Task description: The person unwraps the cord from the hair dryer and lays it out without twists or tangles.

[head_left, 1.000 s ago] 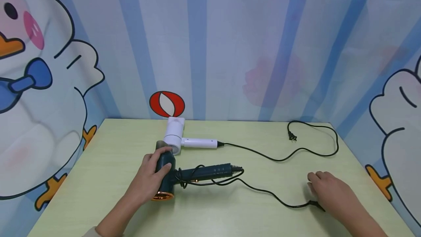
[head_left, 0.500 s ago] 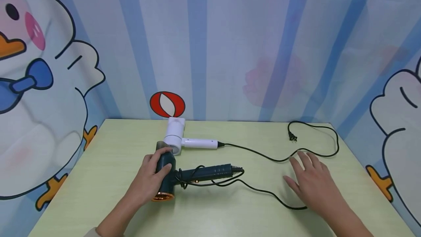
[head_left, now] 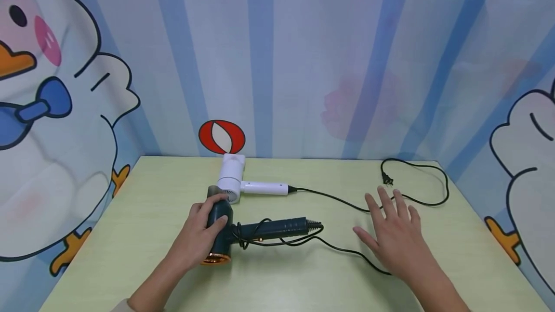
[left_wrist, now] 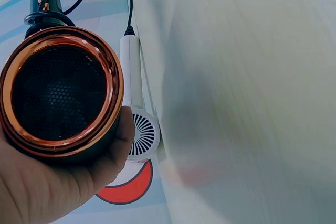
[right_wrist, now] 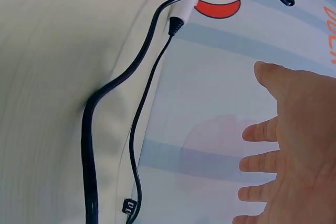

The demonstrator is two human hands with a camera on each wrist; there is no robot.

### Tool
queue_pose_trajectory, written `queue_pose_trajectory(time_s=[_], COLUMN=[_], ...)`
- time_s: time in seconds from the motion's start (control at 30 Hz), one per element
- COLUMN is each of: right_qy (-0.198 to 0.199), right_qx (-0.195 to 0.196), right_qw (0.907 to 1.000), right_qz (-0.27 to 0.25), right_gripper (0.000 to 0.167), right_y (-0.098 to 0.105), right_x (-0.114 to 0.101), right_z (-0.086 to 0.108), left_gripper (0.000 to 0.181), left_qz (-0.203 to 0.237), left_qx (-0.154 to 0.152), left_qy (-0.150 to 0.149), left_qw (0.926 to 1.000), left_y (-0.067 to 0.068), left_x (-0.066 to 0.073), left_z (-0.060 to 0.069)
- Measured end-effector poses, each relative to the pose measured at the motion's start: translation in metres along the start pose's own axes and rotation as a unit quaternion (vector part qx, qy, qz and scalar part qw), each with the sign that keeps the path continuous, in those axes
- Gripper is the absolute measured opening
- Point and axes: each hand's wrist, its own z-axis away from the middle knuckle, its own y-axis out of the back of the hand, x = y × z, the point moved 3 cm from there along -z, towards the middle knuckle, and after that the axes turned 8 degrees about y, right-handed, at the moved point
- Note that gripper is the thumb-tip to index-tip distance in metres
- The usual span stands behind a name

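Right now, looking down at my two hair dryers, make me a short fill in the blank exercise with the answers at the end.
1. Of the white hair dryer and the dark hair dryer, the left grip holds the ____ one.
2. The dark hair dryer's cord is wound around its ____.
3. The plug near the table's far right corner belongs to the ____ hair dryer.
4. The right grip holds ____.
Answers: dark; handle; white; nothing.

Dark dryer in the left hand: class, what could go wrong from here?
Its cord is looped loosely round the handle, so it could snag or slip.
The left hand grips the dark dryer close by the white dryer, which might get knocked.
The right hand, fingers spread, could catch the white dryer's cord.
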Motion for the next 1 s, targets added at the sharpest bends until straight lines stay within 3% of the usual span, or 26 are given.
queue_pose_trajectory(time_s=[0.23,0.57,0.77,1.0], right_qy=[-0.017,-0.019,-0.020,-0.017], right_qx=[-0.042,-0.070,-0.091,-0.116], right_qw=[0.9981,0.9940,0.9899,0.9842], right_qz=[-0.042,-0.082,-0.106,-0.133], right_gripper=[0.076,0.083,0.073,0.062], right_y=[-0.006,-0.018,-0.031,-0.045], right_x=[-0.011,-0.029,-0.040,-0.056], right_z=[-0.007,-0.017,-0.021,-0.019], left_gripper=[0.048,0.049,0.048,0.049], left_qz=[0.002,-0.008,-0.013,-0.021], left_qx=[0.000,0.006,0.011,0.007], left_qy=[0.002,-0.001,-0.009,0.002], left_qw=[1.0000,0.9999,0.9998,0.9998], left_y=[-0.002,-0.001,-0.001,-0.003], left_x=[-0.001,0.000,0.002,0.000], left_z=[0.000,0.001,0.001,0.002])
